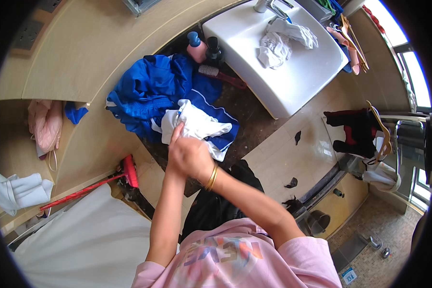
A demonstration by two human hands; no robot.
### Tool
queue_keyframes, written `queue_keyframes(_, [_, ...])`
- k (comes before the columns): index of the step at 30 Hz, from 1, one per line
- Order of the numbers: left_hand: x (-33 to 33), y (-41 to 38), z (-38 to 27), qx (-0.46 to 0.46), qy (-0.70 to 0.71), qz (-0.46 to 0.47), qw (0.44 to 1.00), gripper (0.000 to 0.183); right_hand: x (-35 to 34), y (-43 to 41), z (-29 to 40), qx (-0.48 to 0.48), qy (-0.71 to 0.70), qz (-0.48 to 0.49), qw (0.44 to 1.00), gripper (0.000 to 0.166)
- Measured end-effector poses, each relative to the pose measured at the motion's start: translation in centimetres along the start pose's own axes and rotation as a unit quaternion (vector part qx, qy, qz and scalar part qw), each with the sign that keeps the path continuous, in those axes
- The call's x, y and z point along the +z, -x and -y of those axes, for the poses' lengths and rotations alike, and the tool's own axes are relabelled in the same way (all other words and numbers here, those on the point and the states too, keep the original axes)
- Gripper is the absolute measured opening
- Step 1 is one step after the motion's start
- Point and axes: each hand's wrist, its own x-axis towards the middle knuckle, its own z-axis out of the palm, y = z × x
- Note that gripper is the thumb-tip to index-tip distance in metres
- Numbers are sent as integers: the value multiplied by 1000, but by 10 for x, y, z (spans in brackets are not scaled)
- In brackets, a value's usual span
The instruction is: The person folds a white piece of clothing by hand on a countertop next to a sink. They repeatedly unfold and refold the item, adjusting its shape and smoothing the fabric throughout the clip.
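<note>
My right hand point(194, 156), with gold bangles at the wrist, lies across my left hand point(177, 138) and covers much of it. Both are somewhat blurred, and whether they hold any cloth is hidden. One finger of my left hand points up over the edge of a crumpled white garment point(201, 120). That garment is on a dark stone counter point(248, 104), partly over blue fabric with white piping point(225, 138). A bunched blue garment point(151, 81) sits beside it, towards the wall.
A white washbasin point(234, 32) with a chrome faucet point(270, 7) holds wet white cloth point(277, 43). Near it are a pink pump bottle point(196, 48), a dark bottle point(214, 50) and a scrub brush point(221, 75). A red broom point(129, 171) leans at left. Dark clothes point(356, 131) hang at right.
</note>
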Motion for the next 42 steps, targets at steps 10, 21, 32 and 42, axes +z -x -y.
queue_keyframes(10, [68, 21, -50, -116, 4, -111, 987, 49, -13, 25, -79, 401, -367, -27, 839, 59])
queue_keyframes(21, [67, 36, -101, -151, -104, -104, 977, 65, -81, -38, -102, 366, -654, -107, 653, 27])
queue_keyframes(32, [29, -2, -31, -125, -101, -175, 971, 56, -32, -24, -28, 167, -41, 87, 981, 18])
queue_keyframes(42, [28, 2, -4, -92, 31, -203, 974, 45, -20, -25, -26, 28, 74, 31, 996, 26])
